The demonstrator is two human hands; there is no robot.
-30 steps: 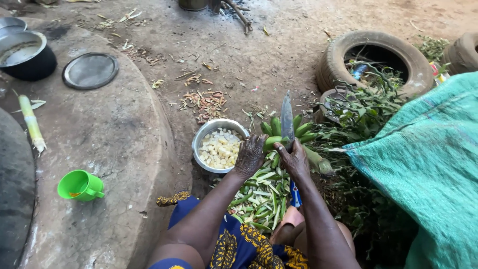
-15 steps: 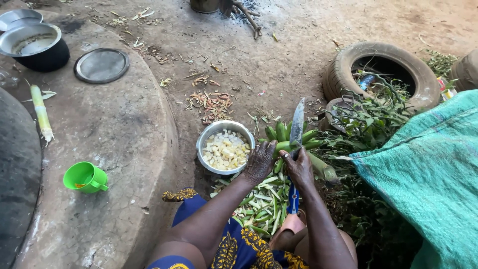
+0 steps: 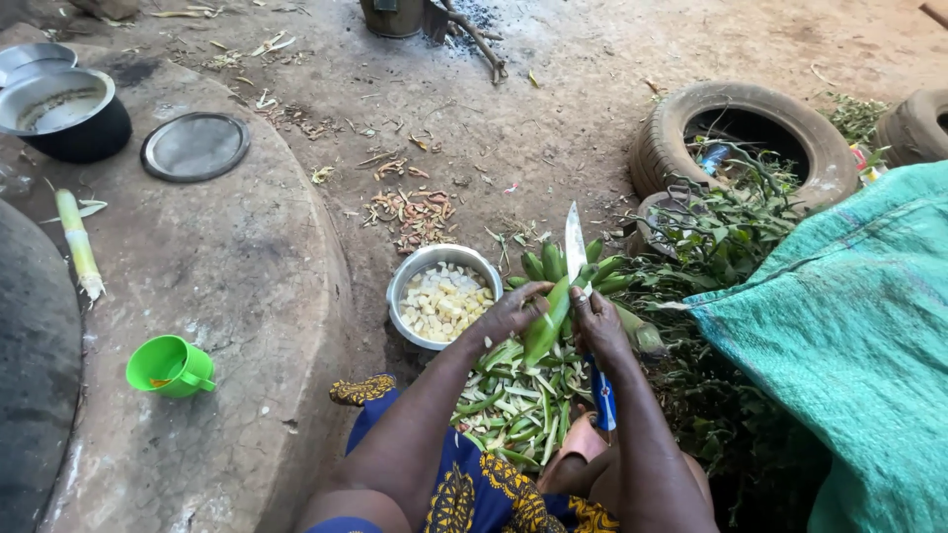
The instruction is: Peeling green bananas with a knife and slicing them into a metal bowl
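Note:
My left hand (image 3: pixel 511 313) grips a green plantain (image 3: pixel 546 322) over a heap of green peels (image 3: pixel 513 403). My right hand (image 3: pixel 598 322) holds a knife (image 3: pixel 575 243) with its blade pointing up and away, its edge against the plantain. A metal bowl (image 3: pixel 408 281) with pale cut chunks sits on the ground just left of my hands. More green plantains (image 3: pixel 565 266) lie behind the knife.
A green cup (image 3: pixel 168 366) and a pale stalk (image 3: pixel 77 245) lie on the round concrete slab at left, with a dark pot (image 3: pixel 71 116) and a round lid (image 3: pixel 195 146) farther back. Old tyres (image 3: pixel 743 118) and leafy branches are at right, beside a green sack (image 3: pixel 854 326).
The view has shifted slightly. My hands and the knife stay at the plantain, with the blade a little more upright.

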